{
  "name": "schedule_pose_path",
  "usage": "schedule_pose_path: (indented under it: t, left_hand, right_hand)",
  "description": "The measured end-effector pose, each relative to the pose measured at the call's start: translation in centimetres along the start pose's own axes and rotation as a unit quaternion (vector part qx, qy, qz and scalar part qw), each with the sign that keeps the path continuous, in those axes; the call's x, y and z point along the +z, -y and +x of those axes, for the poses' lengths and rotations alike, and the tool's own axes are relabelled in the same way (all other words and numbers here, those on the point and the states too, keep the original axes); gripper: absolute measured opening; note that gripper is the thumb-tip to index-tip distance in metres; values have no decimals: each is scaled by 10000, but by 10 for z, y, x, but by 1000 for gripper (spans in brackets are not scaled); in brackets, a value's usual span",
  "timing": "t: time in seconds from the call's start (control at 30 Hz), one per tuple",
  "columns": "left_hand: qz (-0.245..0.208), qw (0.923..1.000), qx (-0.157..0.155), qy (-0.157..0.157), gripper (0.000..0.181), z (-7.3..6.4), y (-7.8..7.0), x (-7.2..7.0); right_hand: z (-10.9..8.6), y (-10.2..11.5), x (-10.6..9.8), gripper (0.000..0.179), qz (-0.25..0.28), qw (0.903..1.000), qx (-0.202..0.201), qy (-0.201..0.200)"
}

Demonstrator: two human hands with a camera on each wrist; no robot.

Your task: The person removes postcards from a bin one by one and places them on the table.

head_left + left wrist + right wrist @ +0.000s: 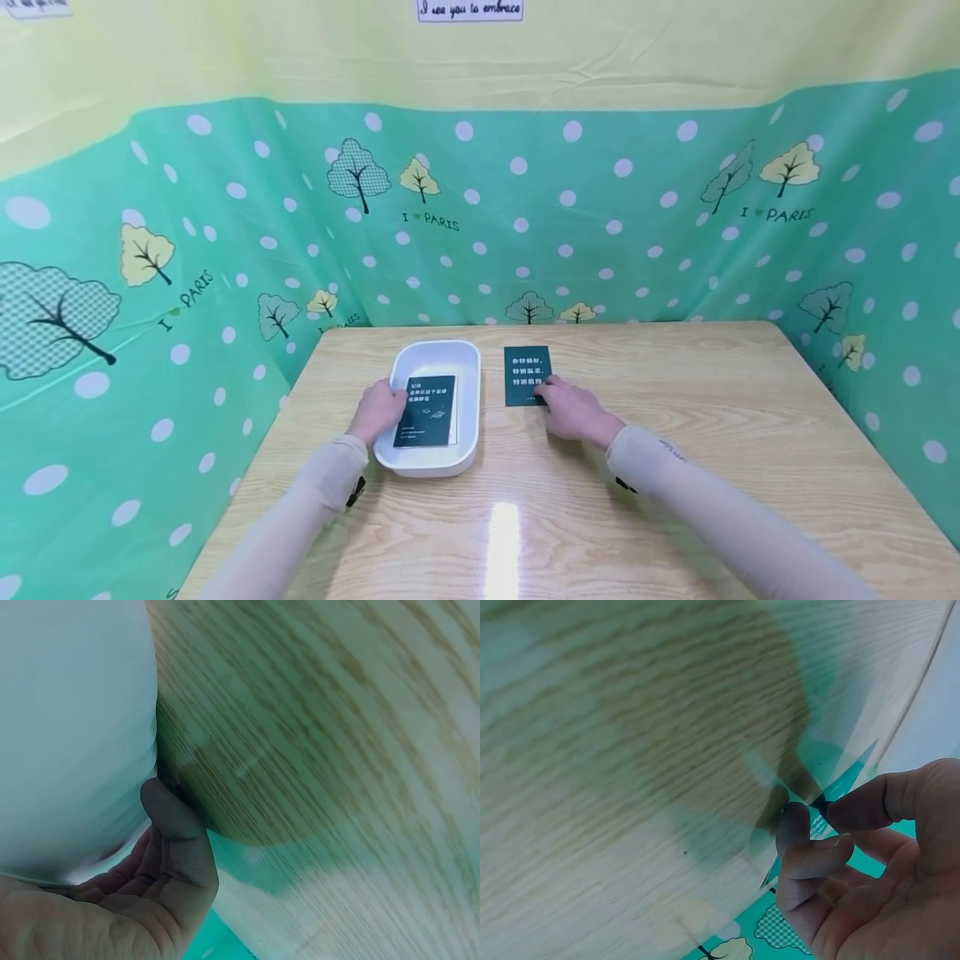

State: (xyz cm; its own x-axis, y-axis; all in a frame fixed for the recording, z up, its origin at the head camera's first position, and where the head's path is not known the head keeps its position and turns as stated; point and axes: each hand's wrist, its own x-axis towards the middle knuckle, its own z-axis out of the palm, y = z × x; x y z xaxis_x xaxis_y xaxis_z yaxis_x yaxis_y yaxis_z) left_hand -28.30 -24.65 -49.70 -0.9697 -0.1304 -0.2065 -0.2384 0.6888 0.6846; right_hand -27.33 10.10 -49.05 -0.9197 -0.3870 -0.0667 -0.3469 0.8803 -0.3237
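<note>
A white plastic basin (471,400) stands on the table, its left rim gripped by my left hand (379,410). In the left wrist view the thumb (174,810) presses the outer wall of the basin (75,735) while the other fingers curl over its edge. Inside lies a dark green card (426,417) with white writing and small planet drawings, over a paler sheet mostly hidden beneath it. To the right of the basin, my right hand (573,410) pinches the lower right corner of another dark green card (525,375) with white writing. That corner (847,776) shows between thumb and fingers.
The wood-grain table (675,375) reaches back to a green and yellow curtain (540,208) with dots and trees, which also hangs along both sides. A bright light reflection (502,550) lies on the tabletop in front.
</note>
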Motion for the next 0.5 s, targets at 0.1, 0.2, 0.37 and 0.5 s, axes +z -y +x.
schedule_pose_path:
  t: [0.1, 0.2, 0.37, 0.5]
  left_hand:
    - [-13, 10000, -24, 3, 50, 1, 0, 2]
    - [-22, 10000, -25, -4, 50, 0, 0, 2]
    - [19, 10000, -25, -33, 50, 0, 0, 2]
    - [0, 10000, -6, -18, 50, 1, 0, 1]
  right_hand:
    - [3, 0, 1, 39, 42, 10000, 6, -18]
    - [6, -1, 2, 39, 32, 10000, -2, -19]
    - [11, 2, 1, 40, 33, 10000, -20, -26]
    - [16, 3, 2, 40, 0, 10000, -28, -46]
